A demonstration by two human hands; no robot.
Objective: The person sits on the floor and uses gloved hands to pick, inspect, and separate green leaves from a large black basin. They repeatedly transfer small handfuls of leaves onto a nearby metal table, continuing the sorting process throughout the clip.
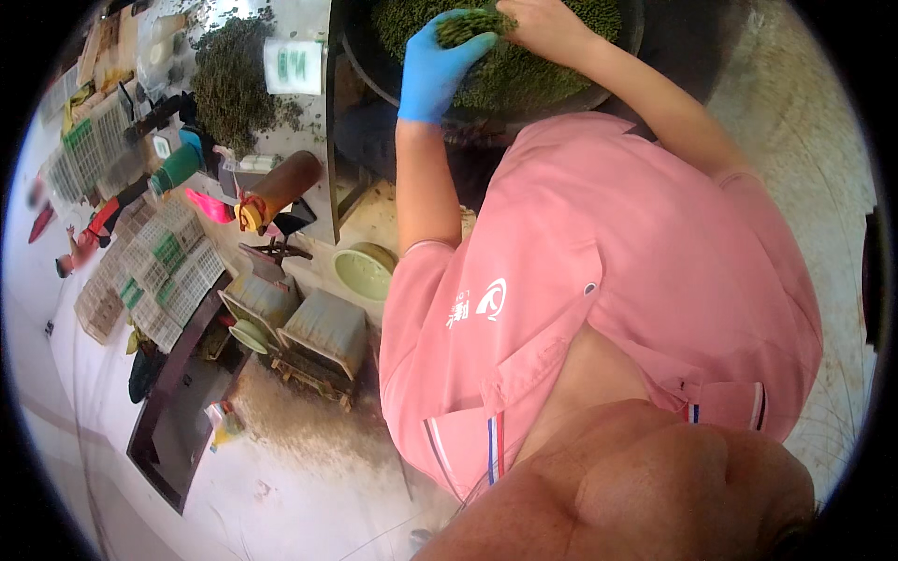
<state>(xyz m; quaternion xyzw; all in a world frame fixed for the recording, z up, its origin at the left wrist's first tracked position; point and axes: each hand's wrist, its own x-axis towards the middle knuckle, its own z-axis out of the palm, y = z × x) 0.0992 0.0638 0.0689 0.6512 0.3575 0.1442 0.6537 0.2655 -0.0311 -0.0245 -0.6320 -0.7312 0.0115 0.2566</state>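
Observation:
My left hand [443,66], in a blue glove, curls its thumb and fingers around a clump of small green berries, likely green peppercorns [471,28]. My bare right hand [544,24] meets the clump from the other side at the top edge; its fingertips are partly hidden and blurred. Beneath both hands lies a wide, dark-rimmed round pan [612,100], filled with the same green berries [515,88].
A metal table [309,179] at left bears a heap of darker dried berries [228,84], a printed white packet [295,66] and a brown bottle [287,184]. Beyond are stacked plastic crates [151,266], grey tubs [326,326], a green basin [365,270] and a distant person [83,247].

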